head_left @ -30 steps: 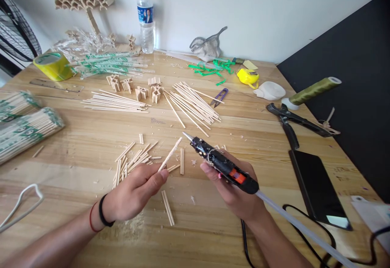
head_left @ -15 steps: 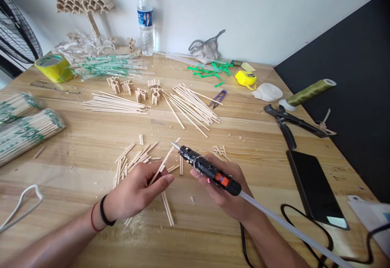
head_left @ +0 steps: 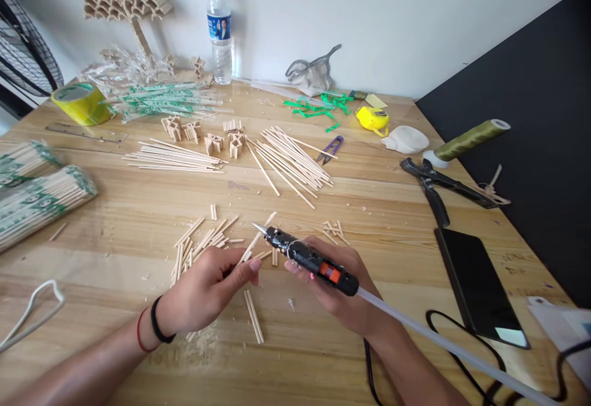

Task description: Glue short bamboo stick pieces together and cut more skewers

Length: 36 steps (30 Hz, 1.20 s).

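Note:
My left hand (head_left: 210, 286) pinches thin wooden sticks (head_left: 264, 228) between thumb and fingers, their far ends pointing up and right. My right hand (head_left: 339, 283) is wrapped round a black hot glue gun (head_left: 308, 257) with an orange part on its body and a long clear glue stick (head_left: 429, 338) running out of its back. The gun's metal tip is by the held sticks, slightly left of them; whether it touches them I cannot tell. Short cut sticks (head_left: 210, 238) lie behind my left hand, and a pair of sticks (head_left: 254, 317) lies just to its right.
Long sticks (head_left: 295, 163) and small glued stick blocks (head_left: 214, 143) lie mid-table. Purple snips (head_left: 333, 146), a yellow tape measure (head_left: 372, 120), black cutters (head_left: 429, 187) and a phone (head_left: 478, 286) are on the right. Bagged sticks (head_left: 46, 206) lie left; a bottle (head_left: 220, 31) stands at the back.
The glue gun has shifted a little to the left and down, its tip passing along the held sticks. My left hand has barely moved, still holding them.

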Each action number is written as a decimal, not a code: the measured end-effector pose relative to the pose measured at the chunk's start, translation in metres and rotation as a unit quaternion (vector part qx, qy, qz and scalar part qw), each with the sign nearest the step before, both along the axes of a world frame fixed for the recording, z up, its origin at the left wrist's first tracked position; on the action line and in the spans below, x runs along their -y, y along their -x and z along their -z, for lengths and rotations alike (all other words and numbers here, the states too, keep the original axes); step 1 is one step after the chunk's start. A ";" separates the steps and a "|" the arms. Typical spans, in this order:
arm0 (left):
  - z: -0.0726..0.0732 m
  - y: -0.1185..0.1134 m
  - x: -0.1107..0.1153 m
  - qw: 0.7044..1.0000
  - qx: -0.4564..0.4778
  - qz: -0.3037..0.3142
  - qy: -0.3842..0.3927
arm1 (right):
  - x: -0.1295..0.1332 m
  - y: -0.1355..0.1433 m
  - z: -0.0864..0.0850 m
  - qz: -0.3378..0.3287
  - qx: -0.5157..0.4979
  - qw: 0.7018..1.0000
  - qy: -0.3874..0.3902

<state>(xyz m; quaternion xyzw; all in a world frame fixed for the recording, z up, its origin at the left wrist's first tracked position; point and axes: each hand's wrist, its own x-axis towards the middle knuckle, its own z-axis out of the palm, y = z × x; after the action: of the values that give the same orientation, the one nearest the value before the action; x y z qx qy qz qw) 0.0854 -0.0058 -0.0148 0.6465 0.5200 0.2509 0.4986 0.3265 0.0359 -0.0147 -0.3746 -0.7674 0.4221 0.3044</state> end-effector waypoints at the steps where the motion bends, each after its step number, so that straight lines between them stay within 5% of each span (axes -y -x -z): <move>1: 0.000 0.000 0.000 1.000 -0.001 -0.002 -0.001 | 0.000 0.000 0.000 0.013 0.001 1.000 0.003; 9: 0.001 0.000 0.001 1.000 0.003 0.010 -0.003 | 0.001 0.002 -0.003 -0.031 0.002 0.999 0.026; 16: -0.001 -0.001 0.002 1.000 -0.001 0.005 -0.005 | -0.002 -0.001 -0.004 0.052 0.012 0.999 -0.003; 22: -0.001 0.001 0.001 1.000 0.021 0.010 0.014 | -0.001 0.002 -0.003 -0.032 0.001 0.999 0.024; 29: -0.001 0.002 0.003 0.997 0.067 0.004 0.045 | -0.001 -0.002 -0.003 0.078 0.026 0.997 0.004; 36: -0.001 0.002 0.006 0.992 0.102 -0.017 0.070 | -0.001 -0.001 -0.005 -0.016 -0.011 1.000 0.019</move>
<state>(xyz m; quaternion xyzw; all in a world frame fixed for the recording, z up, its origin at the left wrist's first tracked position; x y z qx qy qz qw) 0.0837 -0.0113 -0.0138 0.5717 0.4937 0.2873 0.5889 0.3277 0.0374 -0.0095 -0.3631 -0.7621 0.4451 0.2987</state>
